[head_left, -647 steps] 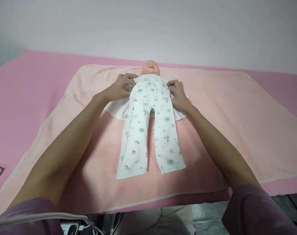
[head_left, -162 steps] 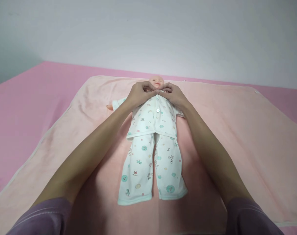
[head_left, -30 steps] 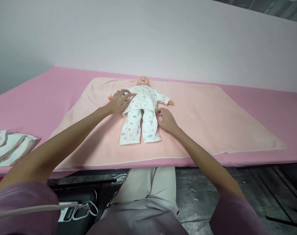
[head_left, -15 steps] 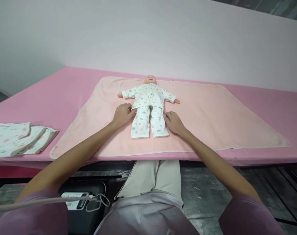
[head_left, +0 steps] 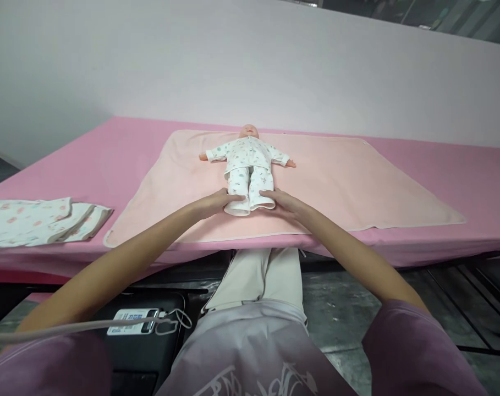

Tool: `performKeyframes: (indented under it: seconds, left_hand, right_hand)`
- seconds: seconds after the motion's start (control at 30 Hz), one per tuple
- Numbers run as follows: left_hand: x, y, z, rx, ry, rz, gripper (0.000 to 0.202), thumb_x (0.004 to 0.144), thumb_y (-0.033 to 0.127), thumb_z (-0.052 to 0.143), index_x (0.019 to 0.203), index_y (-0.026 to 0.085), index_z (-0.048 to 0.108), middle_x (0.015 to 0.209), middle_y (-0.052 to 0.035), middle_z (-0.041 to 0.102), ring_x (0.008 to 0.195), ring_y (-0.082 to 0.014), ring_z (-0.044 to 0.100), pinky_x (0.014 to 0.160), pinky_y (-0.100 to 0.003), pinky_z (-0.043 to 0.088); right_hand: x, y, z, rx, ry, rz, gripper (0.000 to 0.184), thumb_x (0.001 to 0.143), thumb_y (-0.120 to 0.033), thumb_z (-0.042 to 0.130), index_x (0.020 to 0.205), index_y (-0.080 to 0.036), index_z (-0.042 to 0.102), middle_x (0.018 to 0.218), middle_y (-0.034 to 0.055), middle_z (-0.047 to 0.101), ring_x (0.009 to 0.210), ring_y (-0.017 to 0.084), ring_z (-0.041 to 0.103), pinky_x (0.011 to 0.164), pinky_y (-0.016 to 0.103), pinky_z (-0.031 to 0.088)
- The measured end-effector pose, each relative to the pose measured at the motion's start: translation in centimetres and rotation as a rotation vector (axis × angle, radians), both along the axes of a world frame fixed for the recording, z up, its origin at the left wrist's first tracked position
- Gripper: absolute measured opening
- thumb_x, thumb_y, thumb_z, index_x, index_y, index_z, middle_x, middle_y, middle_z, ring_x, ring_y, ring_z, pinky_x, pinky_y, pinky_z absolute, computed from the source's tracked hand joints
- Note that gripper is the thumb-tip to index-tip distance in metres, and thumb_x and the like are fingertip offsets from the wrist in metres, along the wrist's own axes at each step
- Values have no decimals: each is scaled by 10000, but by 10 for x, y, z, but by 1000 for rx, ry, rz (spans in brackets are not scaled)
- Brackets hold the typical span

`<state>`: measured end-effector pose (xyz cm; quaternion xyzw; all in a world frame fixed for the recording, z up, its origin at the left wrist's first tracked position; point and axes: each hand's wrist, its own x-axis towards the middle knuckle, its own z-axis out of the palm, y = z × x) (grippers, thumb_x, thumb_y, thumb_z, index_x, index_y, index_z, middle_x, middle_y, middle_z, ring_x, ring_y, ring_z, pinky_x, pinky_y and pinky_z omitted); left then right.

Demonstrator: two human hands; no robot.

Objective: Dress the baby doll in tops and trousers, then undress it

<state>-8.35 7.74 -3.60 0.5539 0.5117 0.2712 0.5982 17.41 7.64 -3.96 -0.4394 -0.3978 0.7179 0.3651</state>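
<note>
A baby doll (head_left: 250, 151) in a white patterned top and trousers lies face up on a peach blanket (head_left: 336, 181), its arms spread and its head toward the wall. My left hand (head_left: 219, 202) grips the lower part of one trouser leg, thumb on top and fingers hidden beneath. On the other side my right hand (head_left: 285, 202) holds the other trouser leg (head_left: 261, 190) the same way. Both trouser hems are lifted a little and gape toward me. No feet show at the hems.
Folded white dotted cloths (head_left: 39, 220) lie on the pink bed cover (head_left: 142, 143) at the left. A pale wall (head_left: 250, 66) stands behind the bed. Below the front edge, a white device (head_left: 132, 322) with a cable sits on a black case (head_left: 138, 352).
Both hands have moved from beside the doll's thighs down to the trouser ends and closed on them. The hems are now raised off the blanket. The view has shifted slightly.
</note>
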Motion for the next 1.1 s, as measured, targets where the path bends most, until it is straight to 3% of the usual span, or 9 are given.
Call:
performKeyframes:
  seconds: [0.1,0.23,0.4,0.5,0.6,0.73,0.83,0.97,1.1]
  left_hand:
    - [-3,-10,5,-60,4,49,736,673,471,1048,1221,190,647,1255,-160,805,1046,-278,818,926,-403,679]
    - [-19,-22,6,-86,160,46,882,625,481,1063,1293,198,561,1103,-121,825,787,-236,807,751,-382,635]
    - [-43,-38,-2,-16,256,-48,826,653,521,1004,1266,238,528,1015,-89,869,851,-246,794,716,-345,548]
    - [-53,-46,-9,117,410,-56,672,747,552,915,1219,283,519,980,-36,871,900,-280,790,747,-370,530]
    - [-54,-52,-14,341,657,-38,439,868,598,769,1094,296,544,946,-22,840,877,-309,772,738,-395,485]
    - [-49,-58,-20,519,794,-38,296,944,575,611,919,293,525,837,-48,763,755,-310,708,676,-410,431]
    - [-50,-64,-25,572,807,-48,240,950,528,552,874,301,541,769,-58,710,710,-298,645,690,-424,430]
    - [-61,-65,-17,668,822,-130,277,909,526,577,743,309,538,685,-80,629,709,-306,592,781,-463,449]
    - [-59,-28,19,761,832,-98,300,922,541,578,756,291,590,677,-75,616,667,-283,566,798,-461,440]
  right_hand:
    - [10,-12,6,-28,-57,-10,324,999,-192,843,1291,-155,708,1255,117,858,1030,196,852,875,264,741]
    - [30,-30,4,21,-258,106,241,997,-207,859,1192,-133,737,1125,151,877,926,204,860,825,272,737]
    - [53,-52,-8,138,-494,140,239,1002,-241,821,1186,-182,680,1120,146,881,862,202,832,723,307,673]
    - [58,-61,-16,423,-776,105,229,1019,-332,776,1207,-245,677,1034,67,868,889,229,807,774,364,620]
    - [54,-62,-25,752,-1051,71,161,1035,-411,718,1007,-267,652,913,34,797,817,243,736,725,382,530]
    - [45,-57,-35,966,-1190,71,253,1039,-287,579,804,-268,488,801,43,665,693,225,609,628,376,404]
    - [48,-54,-37,1076,-1227,138,258,1002,-231,568,771,-269,460,765,47,623,689,229,567,638,387,392]
    - [59,-48,-21,1230,-1202,268,272,977,-215,564,735,-271,455,697,46,597,703,240,540,674,411,410]
    - [49,-10,17,1271,-1079,193,200,1044,-308,547,851,-269,584,813,69,689,789,255,592,739,427,446]
